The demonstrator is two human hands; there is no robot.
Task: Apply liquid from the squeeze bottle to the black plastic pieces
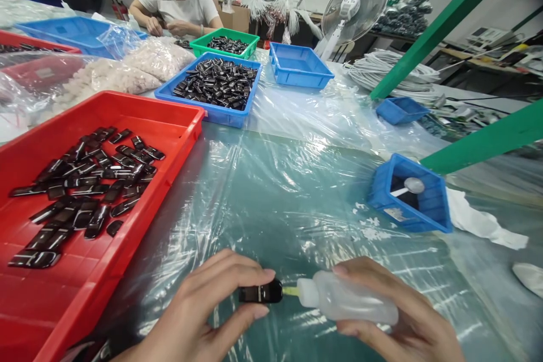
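Observation:
Between thumb and fingers, my left hand [212, 300] grips a small glossy black plastic casing [261, 292] by its long edges. My right hand [394, 305] is closed around a translucent white squeeze bottle [356, 298] lying sideways, its narrow yellowish tip pointing left. That tip meets the casing's right end, or sits right at it; I cannot tell if it touches. Left of my hands, a red tray [139, 218] holds many similar black casings [91, 175]. More dark pieces lie at the bottom edge beside my left wrist.
A blue tray [229, 119] and a green tray [203, 50] hold small black parts. At right, a blue bin [407, 218] contains a small round-headed tool, near green posts [487, 138]. A fan [350, 8] and another person [182, 8] are across the plastic-covered table [275, 192].

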